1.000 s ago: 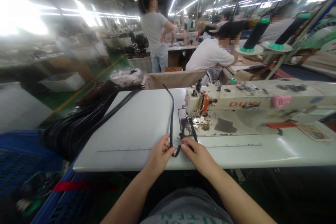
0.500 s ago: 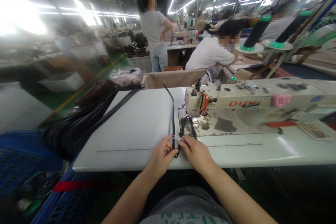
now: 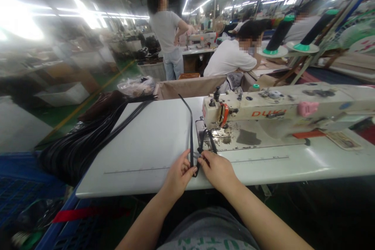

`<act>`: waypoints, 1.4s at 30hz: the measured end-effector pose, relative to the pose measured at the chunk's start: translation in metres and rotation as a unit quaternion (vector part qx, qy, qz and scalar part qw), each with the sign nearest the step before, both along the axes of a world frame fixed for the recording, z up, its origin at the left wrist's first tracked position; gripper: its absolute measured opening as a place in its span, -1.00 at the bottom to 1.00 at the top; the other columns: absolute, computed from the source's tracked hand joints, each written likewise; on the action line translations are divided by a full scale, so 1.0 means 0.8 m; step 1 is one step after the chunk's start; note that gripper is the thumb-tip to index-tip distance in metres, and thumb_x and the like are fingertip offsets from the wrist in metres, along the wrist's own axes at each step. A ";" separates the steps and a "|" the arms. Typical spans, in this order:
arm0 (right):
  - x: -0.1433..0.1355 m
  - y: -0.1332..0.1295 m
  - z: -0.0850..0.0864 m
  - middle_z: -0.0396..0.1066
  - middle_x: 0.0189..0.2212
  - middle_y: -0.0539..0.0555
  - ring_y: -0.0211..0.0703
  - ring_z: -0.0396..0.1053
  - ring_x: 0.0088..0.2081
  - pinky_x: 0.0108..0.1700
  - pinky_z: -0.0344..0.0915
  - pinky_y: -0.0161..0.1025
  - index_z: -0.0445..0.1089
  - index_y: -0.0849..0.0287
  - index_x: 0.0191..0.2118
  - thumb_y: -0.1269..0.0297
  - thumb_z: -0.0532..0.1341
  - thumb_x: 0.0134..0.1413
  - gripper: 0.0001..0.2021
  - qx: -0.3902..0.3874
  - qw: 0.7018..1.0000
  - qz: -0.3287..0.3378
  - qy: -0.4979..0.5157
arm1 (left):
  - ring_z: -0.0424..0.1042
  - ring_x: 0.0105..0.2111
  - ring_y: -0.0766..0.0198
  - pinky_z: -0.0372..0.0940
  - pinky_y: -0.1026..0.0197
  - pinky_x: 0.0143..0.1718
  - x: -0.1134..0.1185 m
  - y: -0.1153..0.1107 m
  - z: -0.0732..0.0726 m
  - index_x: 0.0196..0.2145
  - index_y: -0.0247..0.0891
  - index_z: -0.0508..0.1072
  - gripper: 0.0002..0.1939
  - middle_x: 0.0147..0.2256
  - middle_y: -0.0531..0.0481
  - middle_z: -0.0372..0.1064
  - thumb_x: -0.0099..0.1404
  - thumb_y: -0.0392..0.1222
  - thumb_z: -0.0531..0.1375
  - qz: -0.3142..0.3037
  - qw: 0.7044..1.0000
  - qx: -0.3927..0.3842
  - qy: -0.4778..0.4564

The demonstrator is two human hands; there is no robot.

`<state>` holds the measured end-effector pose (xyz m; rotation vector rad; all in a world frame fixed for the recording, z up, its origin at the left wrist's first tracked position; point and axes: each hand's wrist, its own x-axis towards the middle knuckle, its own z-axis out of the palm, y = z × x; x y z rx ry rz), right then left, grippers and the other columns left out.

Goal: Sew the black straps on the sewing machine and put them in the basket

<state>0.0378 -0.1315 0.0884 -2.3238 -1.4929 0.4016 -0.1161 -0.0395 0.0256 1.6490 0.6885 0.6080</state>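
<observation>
My left hand (image 3: 181, 172) pinches a narrow black strap (image 3: 191, 133) close to the table's front edge. From there the strap runs up across the white tabletop, its far end bending left. Closed fingers of my right hand (image 3: 216, 167) hold a small, thin, greyish metal tool (image 3: 197, 155) that looks like thread snips; its handle is hidden in the palm. The tool's tip meets the strap beside my left fingers. A loop of black strap (image 3: 211, 140) lies under the head of the sewing machine (image 3: 213, 111), just beyond my right hand.
Long black straps (image 3: 73, 146) hang in a thick bundle over the table's left side, above a blue plastic crate (image 3: 20, 175). A fabric-lined bin (image 3: 187, 89) stands behind the table (image 3: 140, 136). Thread cones (image 3: 279, 35) rise at the back right. Two co-workers in white shirts are beyond.
The whole view has shifted slightly. Both hands stay together at the strap, and the metal tool's tip looks narrower and greyer than before.
</observation>
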 end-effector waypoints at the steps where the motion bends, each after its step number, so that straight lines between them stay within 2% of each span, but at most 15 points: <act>1: -0.001 0.001 -0.001 0.61 -0.23 0.03 -0.13 0.53 -0.21 -0.26 0.14 -0.25 0.43 0.08 -0.18 0.21 0.12 0.42 -0.83 0.005 1.000 0.005 -0.008 | 0.49 -0.40 0.29 0.40 0.20 -0.27 0.000 0.000 0.001 0.29 -0.29 0.25 -0.35 -0.36 0.09 0.36 0.32 -0.06 0.27 0.000 1.000 0.003 0.003; 7: 0.006 -0.004 -0.007 0.58 -0.29 0.06 -0.11 0.51 -0.24 -0.27 0.12 -0.24 0.39 0.08 -0.25 0.21 0.06 0.45 -0.77 0.029 0.999 -0.016 -0.022 | 0.51 -0.38 0.27 0.47 0.18 -0.27 0.001 -0.001 0.003 0.27 -0.29 0.24 -0.34 -0.37 0.11 0.30 0.30 -0.03 0.26 0.003 1.000 -0.012 0.005; 12: 0.021 -0.024 -0.016 0.49 -0.39 0.01 -0.12 0.43 -0.36 -0.33 0.10 -0.27 0.27 0.06 -0.27 0.13 0.11 0.37 -0.83 0.044 0.995 -0.054 0.072 | 0.55 -0.34 0.13 0.42 0.26 -0.60 0.004 0.021 0.013 0.30 -0.23 0.18 -0.24 -0.34 0.09 0.24 0.25 0.08 0.30 -0.013 0.997 -0.065 0.042; 14: 0.024 -0.036 -0.020 0.42 -0.45 -0.02 -0.14 0.35 -0.42 -0.36 0.08 -0.27 0.19 0.04 -0.32 0.10 0.14 0.31 -0.79 0.059 0.991 -0.072 0.099 | 0.57 -0.33 0.15 0.51 0.20 -0.49 0.007 0.048 0.026 0.26 -0.23 0.22 -0.28 -0.30 0.05 0.30 0.26 0.09 0.32 -0.005 0.998 -0.060 0.020; 16: 0.025 -0.051 -0.022 0.32 -0.51 -0.05 -0.16 0.27 -0.47 -0.38 0.09 -0.27 0.11 0.03 -0.39 0.03 0.13 0.30 -0.71 0.085 0.985 -0.076 0.126 | 0.57 -0.11 0.12 0.55 0.09 -0.14 0.011 0.081 0.041 0.25 -0.20 0.22 -0.37 -0.09 -0.10 0.39 0.34 0.07 0.27 0.092 0.994 -0.009 -0.059; 18: 0.026 -0.068 -0.021 0.25 -0.56 -0.06 -0.18 0.23 -0.48 -0.38 0.13 -0.27 0.07 0.03 -0.45 -0.05 0.06 0.33 -0.62 0.095 0.978 -0.051 0.176 | 0.42 0.18 0.08 0.40 -0.01 0.19 0.016 0.110 0.050 0.28 -0.17 0.20 -0.43 0.15 -0.22 0.31 0.41 0.02 0.20 0.198 0.972 0.060 -0.112; 19: 0.026 -0.077 -0.019 0.24 -0.58 -0.06 -0.19 0.24 -0.49 -0.38 0.16 -0.27 0.08 0.04 -0.47 -0.09 0.03 0.35 -0.58 0.083 0.972 -0.029 0.216 | 0.35 0.25 0.06 0.31 -0.04 0.27 0.019 0.121 0.051 0.26 -0.18 0.23 -0.47 0.22 -0.24 0.26 0.42 -0.01 0.19 0.216 0.966 0.092 -0.108; 21: 0.027 -0.098 -0.017 0.29 -0.58 -0.04 -0.20 0.29 -0.50 -0.36 0.23 -0.28 0.19 0.07 -0.48 -0.09 -0.02 0.39 -0.54 0.030 0.953 0.021 0.300 | 0.31 0.27 0.04 0.25 -0.10 0.32 0.026 0.131 0.046 0.16 -0.20 0.36 -0.57 0.22 -0.23 0.27 0.40 -0.05 0.19 0.179 0.970 0.157 -0.050; 23: 0.030 -0.119 -0.020 0.39 -0.52 0.00 -0.19 0.38 -0.45 -0.31 0.29 -0.28 0.34 0.12 -0.43 0.00 0.02 0.39 -0.58 -0.028 0.937 0.072 0.339 | 0.34 0.23 0.04 0.23 -0.12 0.32 0.035 0.126 0.033 0.05 -0.21 0.47 -0.67 0.16 -0.20 0.34 0.39 -0.08 0.17 0.101 0.969 0.225 0.023; 26: 0.038 -0.146 -0.035 0.50 -0.32 0.07 -0.15 0.47 -0.28 -0.17 0.34 -0.28 0.50 0.14 -0.34 0.20 0.10 0.33 -0.71 -0.061 0.949 0.113 0.289 | 0.31 0.25 0.06 0.16 -0.10 0.37 0.050 0.102 0.015 0.13 -0.22 0.45 -0.63 0.20 -0.20 0.34 0.44 -0.10 0.10 -0.010 0.946 0.305 0.105; 29: 0.045 -0.166 -0.058 0.50 -0.15 0.14 -0.11 0.51 -0.17 -0.08 0.36 -0.25 0.56 0.14 -0.25 0.37 0.13 0.24 -0.77 -0.098 0.977 0.060 0.182 | 0.08 0.40 -0.04 0.01 -0.17 0.43 0.065 0.085 0.005 0.33 -0.25 0.29 -0.46 0.38 -0.23 0.13 0.47 -0.06 0.10 -0.100 0.908 0.374 0.163; 32: 0.048 -0.179 -0.079 0.47 0.02 0.22 -0.02 0.53 -0.05 0.00 0.38 -0.21 0.54 0.15 0.01 0.47 0.19 0.11 -0.64 -0.161 0.984 -0.004 0.080 | -0.19 0.48 -0.11 -0.24 -0.33 0.45 0.083 0.087 0.002 0.43 -0.12 0.12 -0.36 0.46 -0.12 -0.03 0.49 0.05 0.09 -0.155 0.859 0.437 0.216; 34: 0.046 -0.183 -0.089 0.46 0.08 0.23 0.02 0.54 -0.01 0.02 0.39 -0.20 0.50 0.13 0.11 0.49 0.23 0.05 -0.53 -0.195 0.979 -0.012 0.050 | -0.27 0.49 -0.09 -0.36 -0.37 0.44 0.097 0.099 0.001 0.46 -0.05 0.06 -0.33 0.46 -0.06 -0.04 0.50 0.14 0.05 -0.173 0.835 0.461 0.244; 38: 0.036 -0.187 -0.105 0.48 0.08 0.21 -0.01 0.56 -0.03 0.00 0.41 -0.24 0.51 0.09 0.09 0.54 0.20 -0.01 -0.49 -0.205 0.978 0.003 0.032 | -0.32 0.50 -0.05 -0.45 -0.35 0.44 0.119 0.138 0.005 0.48 -0.06 -0.01 -0.29 0.47 -0.03 -0.07 0.51 0.24 -0.06 -0.176 0.809 0.474 0.299; 42: 0.026 -0.189 -0.115 0.52 0.02 0.21 0.00 0.57 -0.06 -0.02 0.40 -0.24 0.55 0.06 -0.02 0.54 0.18 0.01 -0.57 -0.196 0.980 0.013 0.034 | -0.33 0.50 -0.09 -0.38 -0.39 0.43 0.110 0.190 0.016 0.49 -0.16 -0.05 -0.26 0.49 -0.09 -0.18 0.51 0.24 -0.15 -0.088 0.802 0.433 0.402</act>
